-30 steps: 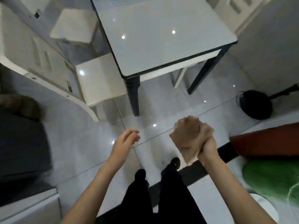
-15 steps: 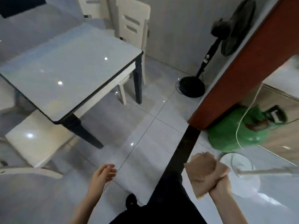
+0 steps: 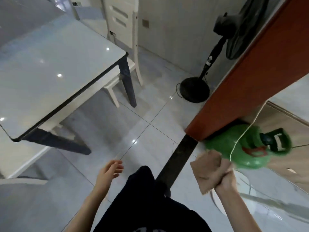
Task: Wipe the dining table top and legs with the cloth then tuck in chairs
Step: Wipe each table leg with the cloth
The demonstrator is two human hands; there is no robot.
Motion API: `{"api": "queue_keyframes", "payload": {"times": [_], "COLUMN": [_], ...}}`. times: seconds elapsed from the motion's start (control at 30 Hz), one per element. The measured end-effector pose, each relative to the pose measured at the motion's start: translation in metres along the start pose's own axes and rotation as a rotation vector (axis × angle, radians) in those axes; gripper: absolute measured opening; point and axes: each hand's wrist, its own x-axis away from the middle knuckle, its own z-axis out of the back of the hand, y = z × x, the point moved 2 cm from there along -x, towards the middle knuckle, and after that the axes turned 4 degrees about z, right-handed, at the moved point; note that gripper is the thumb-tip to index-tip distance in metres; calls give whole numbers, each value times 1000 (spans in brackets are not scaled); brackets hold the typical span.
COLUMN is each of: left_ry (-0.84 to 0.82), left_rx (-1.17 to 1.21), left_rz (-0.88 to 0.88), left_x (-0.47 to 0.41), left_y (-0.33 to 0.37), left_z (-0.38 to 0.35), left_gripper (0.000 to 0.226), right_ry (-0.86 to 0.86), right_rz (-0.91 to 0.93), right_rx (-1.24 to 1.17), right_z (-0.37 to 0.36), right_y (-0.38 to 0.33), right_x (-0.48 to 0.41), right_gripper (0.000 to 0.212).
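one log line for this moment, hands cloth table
stage: standing beside table, no wiping contact | right hand: holds bunched cloth | left hand: empty, fingers relaxed | table: neither hand on it

Grey tiled floor (image 3: 150, 118), glossy. Black pedestal fan (image 3: 211, 59) stands near the wall, round base on the tiles. Red-brown door (image 3: 250, 77) beside it. Green gas cylinder (image 3: 242, 151) behind the door's lower edge. Dark threshold strip (image 3: 177, 161) crosses the floor.
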Motion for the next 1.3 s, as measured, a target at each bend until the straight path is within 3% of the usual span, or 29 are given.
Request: {"api": "queue_keyframes", "payload": {"times": [0.03, 0.07, 0.2, 0.4, 0.53, 0.8, 0.87, 0.97, 1.03, 1.3], "left_ry": [25, 49, 119, 127, 125, 215, 256, 309, 329, 376], "left_rx": [7, 21, 86, 104, 106, 187, 231, 296, 318, 428], "left_rz": [1, 4, 18, 1, -53, -55, -17, 37, 89, 89], "left_x": [-7, -15, -61, -157, -216, -290, -313, -361, -398, -583], "left_y": [5, 11, 40, 127, 200, 284, 288, 284, 277, 231], "left_z": [-1, -1, -4, -7, -7, -29, -41, -55, -61, -58], "left_gripper": [23, 23, 26, 26, 25, 24, 33, 17, 20, 27], "right_ry": [-9, 7, -61, 13, 66, -231, -259, -328, -356, -493], "right_rz": [4, 0, 22, -58, -19, 16, -30, -69, -69, 115], "right_rx": [24, 63, 129, 132, 111, 428, 473, 532, 579, 708], "right_z": [-25, -47, -127, -229, -294, -445, -481, -541, -570, -627], "right_y": [-8, -13, -32, -72, -102, -128, -118, -87, -58, 90], "right_x": [-4, -17, -69, -149, -190, -297, -332, -379, -414, -527], "right_gripper": [29, 24, 28, 43, 39, 41, 41, 37, 37, 33]}}
